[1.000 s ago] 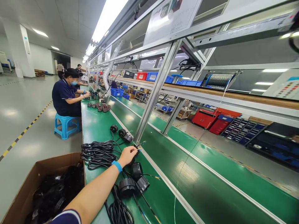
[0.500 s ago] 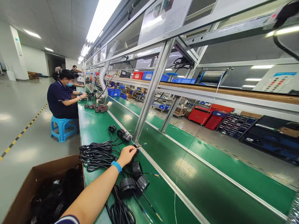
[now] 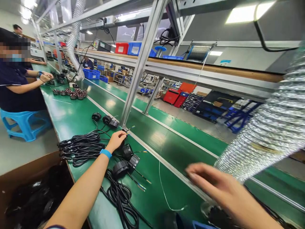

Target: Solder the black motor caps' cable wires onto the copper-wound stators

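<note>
My left hand (image 3: 116,140), with a blue wristband, has its fingertips pinched on a black cable whose thin coloured wire ends (image 3: 132,128) stick out past them. Around that hand lie black round caps (image 3: 120,168) with cables through them and bare coloured wires (image 3: 140,185). Coiled black cables (image 3: 82,143) lie left of the wrist, and another coil (image 3: 119,194) is nearer to me. My right hand (image 3: 214,181), blurred, hovers at the lower right with thumb and fingers apart and nothing seen between them. Below it are dark, partly hidden items.
A silver flexible duct (image 3: 269,133) slants down at the right. A metal frame post (image 3: 143,63) rises from the green bench (image 3: 71,116). A cardboard box (image 3: 35,165) of black parts stands at lower left. A co-worker (image 3: 19,76) sits on a blue stool (image 3: 26,124).
The view has turned right and moved nearer the bench. My right hand has come into view at the lower right. My left hand keeps its pinch on the cable.
</note>
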A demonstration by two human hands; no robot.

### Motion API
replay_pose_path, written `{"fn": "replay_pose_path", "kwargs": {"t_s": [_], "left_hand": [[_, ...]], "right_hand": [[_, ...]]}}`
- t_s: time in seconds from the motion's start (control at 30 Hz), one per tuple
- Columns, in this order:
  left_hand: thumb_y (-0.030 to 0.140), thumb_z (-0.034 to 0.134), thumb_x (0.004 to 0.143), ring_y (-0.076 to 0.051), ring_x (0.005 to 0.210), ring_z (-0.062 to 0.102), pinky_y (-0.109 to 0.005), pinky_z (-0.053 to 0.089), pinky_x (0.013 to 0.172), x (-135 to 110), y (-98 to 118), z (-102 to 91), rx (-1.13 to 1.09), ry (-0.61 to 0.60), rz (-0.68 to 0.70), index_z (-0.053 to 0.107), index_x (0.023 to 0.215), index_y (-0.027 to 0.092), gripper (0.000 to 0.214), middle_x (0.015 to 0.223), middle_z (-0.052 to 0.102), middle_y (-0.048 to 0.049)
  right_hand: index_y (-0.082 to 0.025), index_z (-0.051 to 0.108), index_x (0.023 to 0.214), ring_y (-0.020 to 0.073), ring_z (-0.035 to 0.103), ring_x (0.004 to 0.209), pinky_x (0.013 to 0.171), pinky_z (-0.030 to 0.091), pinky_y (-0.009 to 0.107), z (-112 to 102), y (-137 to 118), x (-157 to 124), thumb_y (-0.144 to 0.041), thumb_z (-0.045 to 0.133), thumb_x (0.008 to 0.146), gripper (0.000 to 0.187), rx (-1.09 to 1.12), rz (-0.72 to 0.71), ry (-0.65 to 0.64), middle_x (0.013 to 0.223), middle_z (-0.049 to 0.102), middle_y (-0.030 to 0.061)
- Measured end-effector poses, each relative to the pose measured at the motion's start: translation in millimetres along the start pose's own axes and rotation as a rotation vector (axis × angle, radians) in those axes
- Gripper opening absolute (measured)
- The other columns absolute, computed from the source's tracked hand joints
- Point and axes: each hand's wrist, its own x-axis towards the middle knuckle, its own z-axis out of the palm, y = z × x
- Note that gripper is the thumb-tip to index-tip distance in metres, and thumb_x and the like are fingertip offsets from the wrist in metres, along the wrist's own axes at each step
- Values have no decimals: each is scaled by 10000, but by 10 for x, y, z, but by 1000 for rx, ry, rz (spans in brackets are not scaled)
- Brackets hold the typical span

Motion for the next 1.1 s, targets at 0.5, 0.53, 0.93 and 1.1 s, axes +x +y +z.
{"fn": "replay_pose_path", "kwargs": {"t_s": [0.5,0.53,0.93,1.1], "left_hand": [[290,561,711,-149,658,542,-266,430,658,56,185,-129,-160,-101,-94,646,697,153,161,651,608,-9],[288,563,705,-148,658,538,-264,425,655,58,190,-134,-166,-103,-100,638,679,155,154,647,605,-9],[289,606,680,-141,679,533,-273,439,717,41,285,-154,-149,-174,-109,616,639,155,141,670,604,0],[294,596,682,-138,671,526,-272,444,715,53,284,-158,-129,-178,-110,603,626,157,148,656,591,6]], "right_hand": [[-189,600,662,111,555,555,595,448,262,1758,52,1924,-264,648,640,92,615,171,-349,571,585,-34],[-189,609,675,109,556,558,600,451,263,1776,86,1915,-282,658,635,113,644,175,-350,583,594,-33],[-189,639,707,106,568,568,590,442,259,1887,320,1787,-332,720,600,196,850,221,-307,655,654,-15],[-187,641,713,106,570,572,593,439,255,1884,313,1782,-324,717,611,187,868,211,-294,645,651,-19]]}}
